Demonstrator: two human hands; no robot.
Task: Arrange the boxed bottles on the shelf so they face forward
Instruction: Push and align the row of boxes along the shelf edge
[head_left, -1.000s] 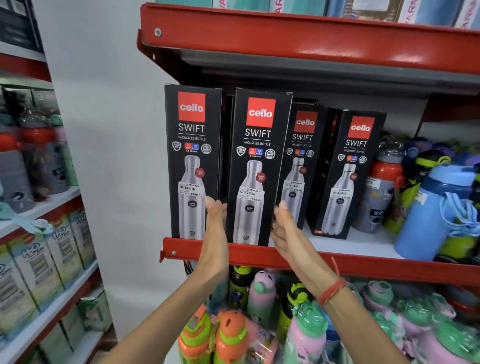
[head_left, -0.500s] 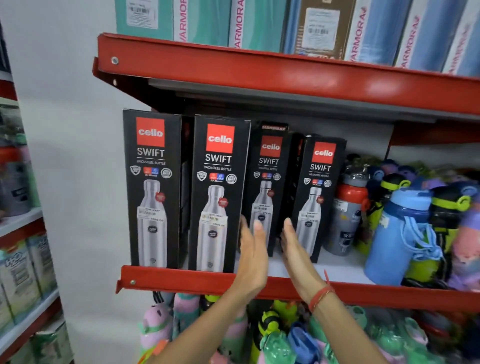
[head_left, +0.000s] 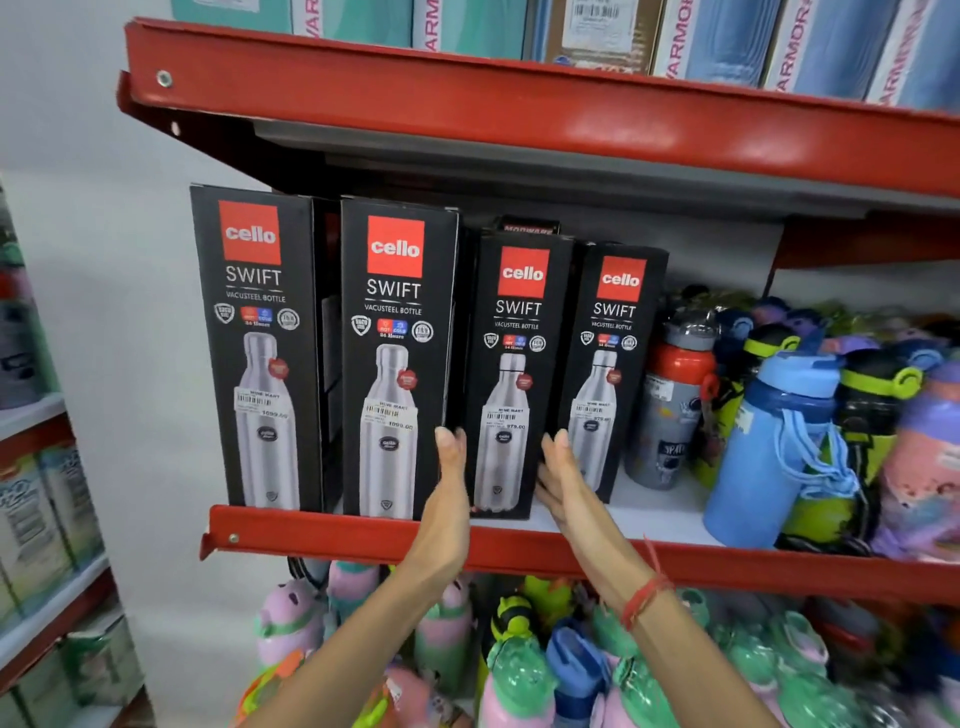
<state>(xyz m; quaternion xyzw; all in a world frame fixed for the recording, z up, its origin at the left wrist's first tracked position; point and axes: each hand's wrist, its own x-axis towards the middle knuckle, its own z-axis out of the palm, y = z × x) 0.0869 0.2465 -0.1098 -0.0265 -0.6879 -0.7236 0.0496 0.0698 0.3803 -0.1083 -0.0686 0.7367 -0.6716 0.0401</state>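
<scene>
Shelf: we see a red-edged shelf (head_left: 519, 551) with 4 black boxed bottles standing upright in a row on its white deck, all printed fronts toward us.
Box 1: the tall first box (head_left: 257, 348) stands at the left end, at 9 o'clock from the hands.
Box 2: the tall second box (head_left: 395, 364) stands just beside it, a dark gap between them.
Box 3: the shorter third box (head_left: 511, 374) sits between our 2 hands, its foot near the shelf lip.
Box 4: the fourth box (head_left: 610, 364) stands at 3 o'clock of the third, touching or nearly touching it, set slightly further back.
Left hand: our left hand (head_left: 449, 499) is flat and edge-on, fingers pressed together and pointing to 12 o'clock, lying along the left side of the third box.
Right hand: our right hand (head_left: 563, 483) mirrors it on the box's right side, fingers straight and close together; we cannot tell whether the palm touches the box.
Wrist: a red thread band (head_left: 644, 597) circles the right wrist.
Neighbours: loose coloured bottles (head_left: 779, 431) crowd the shelf at 3 o'clock of the boxes.
</scene>
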